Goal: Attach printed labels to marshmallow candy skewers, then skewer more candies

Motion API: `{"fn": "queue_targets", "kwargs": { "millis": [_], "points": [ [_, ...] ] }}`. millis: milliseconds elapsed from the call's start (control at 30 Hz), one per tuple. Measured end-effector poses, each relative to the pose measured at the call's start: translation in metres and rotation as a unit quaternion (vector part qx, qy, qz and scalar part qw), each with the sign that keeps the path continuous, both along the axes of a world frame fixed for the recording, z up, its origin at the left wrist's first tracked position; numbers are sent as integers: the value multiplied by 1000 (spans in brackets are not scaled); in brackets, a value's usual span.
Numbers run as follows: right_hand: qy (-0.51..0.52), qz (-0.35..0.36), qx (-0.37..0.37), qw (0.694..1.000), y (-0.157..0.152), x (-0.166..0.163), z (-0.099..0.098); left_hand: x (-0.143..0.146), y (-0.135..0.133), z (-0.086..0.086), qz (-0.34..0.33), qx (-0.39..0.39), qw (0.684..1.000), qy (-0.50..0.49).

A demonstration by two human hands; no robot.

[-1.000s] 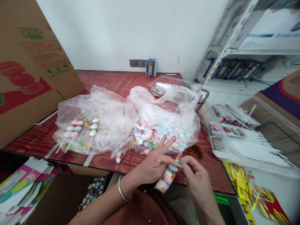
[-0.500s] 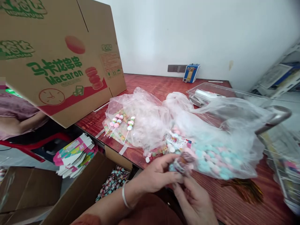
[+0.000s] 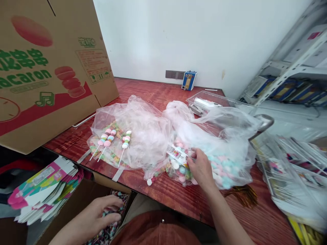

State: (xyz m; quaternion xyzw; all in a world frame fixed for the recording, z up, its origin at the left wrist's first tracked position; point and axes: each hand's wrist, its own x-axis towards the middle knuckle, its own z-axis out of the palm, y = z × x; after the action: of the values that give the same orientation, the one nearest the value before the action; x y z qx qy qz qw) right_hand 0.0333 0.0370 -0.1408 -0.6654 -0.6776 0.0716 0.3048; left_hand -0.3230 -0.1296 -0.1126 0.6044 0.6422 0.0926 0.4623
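Observation:
My left hand (image 3: 100,216) hangs over a cardboard box of small colourful candies on sticks (image 3: 119,200), its thumb and fingers apart and nothing seen in it. My right hand (image 3: 203,168) reaches across the red-brown table with thumb and fingertips closed at the right end of a flat white printed wrapper (image 3: 176,154). Beneath the wrapper lies a clear bag of pastel round candies (image 3: 182,170). To its right, another clear bag holds blue, pink and white candies (image 3: 224,170). On the left bag (image 3: 153,132) rest three candy skewers (image 3: 125,144).
A large printed carton (image 3: 63,75) stands at the left. Below it are stacked colourful cards (image 3: 48,190). A clear plastic tray (image 3: 224,98), a blue device (image 3: 189,80) and metallic twist ties (image 3: 244,195) are on the table. Shelving (image 3: 288,71) and packaging stand at right.
My hands have parted, and the wrapped candy they held is no longer in them. The left moved down over the box; the right moved to the printed wrapper. The view turned right.

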Motion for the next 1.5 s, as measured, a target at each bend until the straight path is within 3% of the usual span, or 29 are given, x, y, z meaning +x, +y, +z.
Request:
{"fn": "queue_targets", "kwargs": {
  "millis": [67,167,267,400,567,700,833,900,1033,1200,1300,1433,1500],
  "points": [
    [-7,-1,-2,1000,2,-2,-1,42,19,15,-52,14,993,-106],
    [-31,-4,0,1000,-3,0,0,101,52,29,-149,0,948,-282],
    [-60,-9,0,998,-8,3,-1,148,79,29,-196,28,923,-330],
    [-79,4,-3,997,-11,4,-3,187,99,21,-176,35,916,-360],
    [-99,39,26,994,-9,8,7,212,107,3,-77,-62,893,-440],
    [-138,68,77,985,-5,17,19,226,109,-13,18,-148,852,-502],
    [-135,87,78,984,-1,25,27,239,113,-18,107,-204,803,-549],
    [-116,82,55,988,-1,25,25,244,114,-17,116,-211,801,-549],
    [-45,51,-30,997,-4,19,14,249,111,-19,86,-222,834,-498],
    [3,49,-16,999,-2,17,16,248,101,-23,90,-227,824,-512],
    [35,63,-7,997,-6,21,34,251,105,-25,119,-212,764,-598],
    [148,110,-30,982,-22,34,67,260,122,-20,171,-212,600,-753],
    [197,123,-39,972,-34,44,79,266,128,-12,191,-211,555,-782]
  ]
}}
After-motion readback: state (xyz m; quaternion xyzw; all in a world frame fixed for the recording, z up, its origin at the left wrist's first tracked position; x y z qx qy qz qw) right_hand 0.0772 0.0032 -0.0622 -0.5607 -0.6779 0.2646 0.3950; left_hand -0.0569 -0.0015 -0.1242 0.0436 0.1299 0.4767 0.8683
